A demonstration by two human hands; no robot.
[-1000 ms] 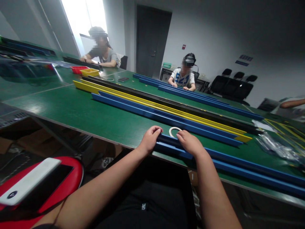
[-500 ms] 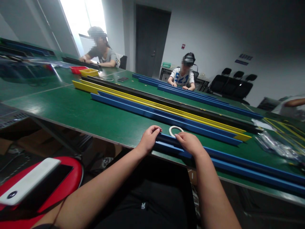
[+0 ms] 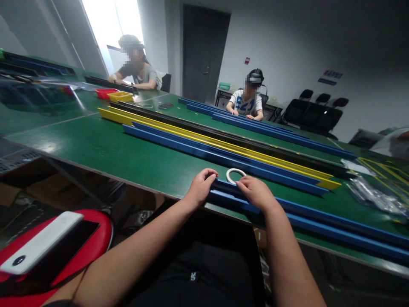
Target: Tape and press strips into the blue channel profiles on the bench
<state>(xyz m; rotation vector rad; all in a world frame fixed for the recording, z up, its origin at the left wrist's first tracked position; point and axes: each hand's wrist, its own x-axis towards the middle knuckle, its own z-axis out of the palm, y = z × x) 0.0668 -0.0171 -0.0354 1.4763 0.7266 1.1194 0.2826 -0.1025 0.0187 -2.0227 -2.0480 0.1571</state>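
Note:
A long blue channel-shaped rail (image 3: 306, 223) with a dark inner groove lies along the table's near edge, running off to the right. At its left end is my left hand (image 3: 202, 186), thumb and curled fingers drawn together over the rail. My right hand (image 3: 255, 192) sits a little further along, thumb and fingertips pinched above the groove. Whatever either pinch holds is too small or hidden to make out. A white ring like a tape roll (image 3: 228, 177) lies just beyond the rail, close to my right fingertips and partly covered by them.
Beyond lie more blue rails (image 3: 179, 142), a yellow rail (image 3: 111, 116) and black rails (image 3: 198, 124) on the green table (image 3: 86, 140). Plastic-wrapped pieces (image 3: 373, 198) are at right. Yellow tray (image 3: 120, 97) and red tray (image 3: 104, 93) stand far left. Two people sit opposite. A red stool (image 3: 104, 238) carries a white device.
Both hands hold nearly the same pose over the blue rail. The view has shifted very slightly; the rails and the white ring stay in place.

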